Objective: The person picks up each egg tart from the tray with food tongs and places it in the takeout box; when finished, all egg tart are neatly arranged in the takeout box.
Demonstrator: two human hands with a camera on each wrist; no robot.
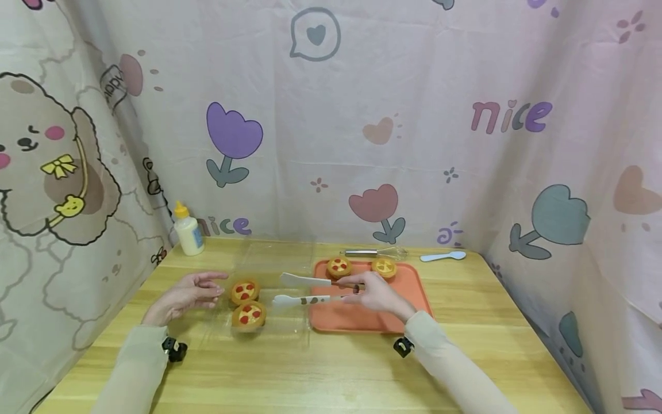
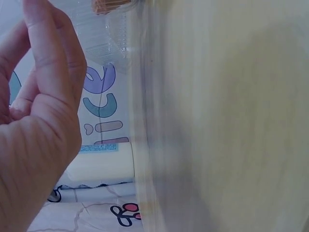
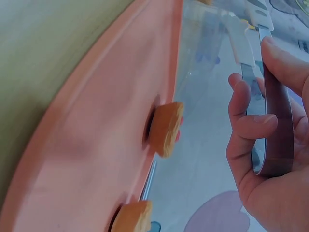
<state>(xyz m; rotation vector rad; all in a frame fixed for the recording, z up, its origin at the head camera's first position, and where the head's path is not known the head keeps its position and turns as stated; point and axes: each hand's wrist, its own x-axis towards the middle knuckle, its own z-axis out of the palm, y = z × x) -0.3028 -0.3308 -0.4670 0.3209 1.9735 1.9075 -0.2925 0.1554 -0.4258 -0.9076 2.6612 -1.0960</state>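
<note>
My right hand (image 1: pixel 380 294) grips a pair of tongs (image 3: pixel 278 130) whose white tips (image 1: pixel 289 280) point left and stand apart with nothing between them. Below and left of the tips, two small pizza-like tarts with red toppings, a front one (image 1: pixel 249 315) and a rear one (image 1: pixel 244 292), sit in a clear plastic box (image 1: pixel 289 328). Beside the box my left hand (image 1: pixel 188 293) hovers with fingers loosely extended, holding nothing. Two more tarts, one red-topped (image 1: pixel 338 267) and one yellow-topped (image 1: pixel 384 268), stand at the back of an orange tray (image 1: pixel 357 323), under and behind the right hand.
Behind the tray lie a whisk (image 1: pixel 374 252) and a pale blue spoon (image 1: pixel 443 256). A white glue bottle with a yellow cap (image 1: pixel 189 233) stands at the back left corner. Printed curtains (image 1: pixel 320 144) border the wooden table (image 1: pixel 331 374).
</note>
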